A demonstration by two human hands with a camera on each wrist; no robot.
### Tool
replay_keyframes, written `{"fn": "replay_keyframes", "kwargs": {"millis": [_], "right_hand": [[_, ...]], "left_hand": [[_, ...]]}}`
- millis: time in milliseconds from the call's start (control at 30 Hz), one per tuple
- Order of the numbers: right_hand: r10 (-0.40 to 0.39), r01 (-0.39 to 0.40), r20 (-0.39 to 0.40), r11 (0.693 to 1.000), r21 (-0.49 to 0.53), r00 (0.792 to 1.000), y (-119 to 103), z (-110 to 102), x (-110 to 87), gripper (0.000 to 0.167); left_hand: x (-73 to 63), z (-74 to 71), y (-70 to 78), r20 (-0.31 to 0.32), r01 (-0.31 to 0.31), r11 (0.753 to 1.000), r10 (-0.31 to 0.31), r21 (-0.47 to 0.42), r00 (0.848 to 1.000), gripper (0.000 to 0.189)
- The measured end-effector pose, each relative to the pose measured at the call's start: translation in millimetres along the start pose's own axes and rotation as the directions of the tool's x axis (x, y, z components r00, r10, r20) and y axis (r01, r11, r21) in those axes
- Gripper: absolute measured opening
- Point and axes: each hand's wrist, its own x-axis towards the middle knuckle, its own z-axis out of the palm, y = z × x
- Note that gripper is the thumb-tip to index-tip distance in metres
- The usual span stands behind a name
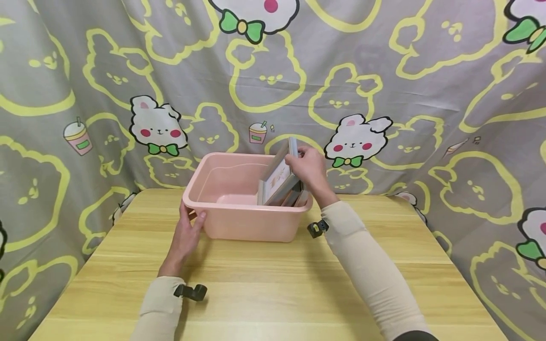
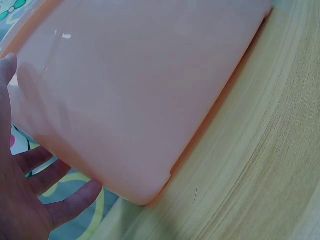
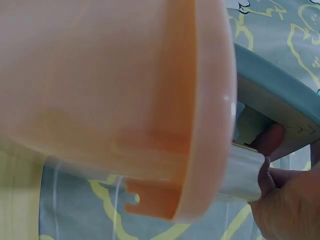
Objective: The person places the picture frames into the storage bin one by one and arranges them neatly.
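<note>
A pink plastic tub (image 1: 251, 223) stands on the table, its inside partly visible from above. My left hand (image 1: 186, 237) holds the tub's front left corner, thumb on the front wall under the rim and fingers along the left side. In the left wrist view, those fingers (image 2: 75, 202) are spread against the tub's lower side. My right hand (image 1: 309, 166) grips the upper edge of a grey picture frame (image 1: 278, 179) that leans inside the tub's right end. Behind it, other flat frame-like things (image 1: 294, 195) lean, partly hidden by the hand and the rim.
The tub stands toward the back of a light wooden table (image 1: 273, 293). A grey curtain (image 1: 196, 85) with yellow outlines and white cartoon animals hangs behind and at both sides. Each sleeve carries a small black wrist camera (image 1: 317, 228).
</note>
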Motion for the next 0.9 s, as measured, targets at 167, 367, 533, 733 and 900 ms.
{"fn": "replay_keyframes", "kwargs": {"millis": [167, 367, 533, 733, 900], "right_hand": [[-0.05, 0.048, -0.022, 0.995, -0.083, 0.999, 1.6, 5.4, 1.2, 0.045], [-0.129, 0.113, -0.07, 0.973, -0.203, 0.989, 3.6, 11.9, 2.7, 0.051], [-0.16, 0.131, -0.085, 0.951, -0.279, 0.983, 3.6, 17.0, 3.0, 0.048], [-0.174, 0.137, -0.08, 0.928, -0.346, 0.981, 5.3, 22.7, 0.2, 0.041], [-0.184, 0.145, -0.072, 0.918, -0.369, 0.98, 4.9, 28.3, -1.3, 0.041]], "left_hand": [[0.5, 0.6, -2.4, -0.008, -0.01, 1.0, 0.01, -0.011, 1.0, 0.073], [-1.3, -0.1, 3.9, 0.001, 0.002, 1.0, -0.002, -0.001, 1.0, 0.073], [-3.3, -2.3, 16.3, 0.015, -0.006, 1.0, 0.006, -0.004, 1.0, 0.073], [0.4, 0.6, 1.9, 0.009, -0.012, 1.0, 0.012, -0.021, 1.0, 0.074], [-3.2, -1.6, 14.8, 0.02, 0.007, 1.0, -0.007, -0.023, 1.0, 0.073]]}}
